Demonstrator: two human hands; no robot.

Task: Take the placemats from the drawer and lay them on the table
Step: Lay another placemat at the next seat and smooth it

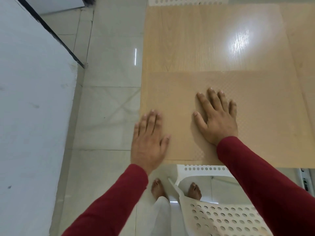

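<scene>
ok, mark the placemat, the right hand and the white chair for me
placemat [265, 116]: head view, bare textured surface right of the hand.
right hand [217, 119]: head view, back of the hand, flat on the placemat.
white chair [226, 218]: head view, perforated panel.

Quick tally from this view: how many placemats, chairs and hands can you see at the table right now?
Translucent textured placemats lying flat on the light wooden table: 1
White perforated plastic chairs: 2, one near, one at the far edge
Hands resting flat: 2, left hand, right hand
Total: 5
</scene>
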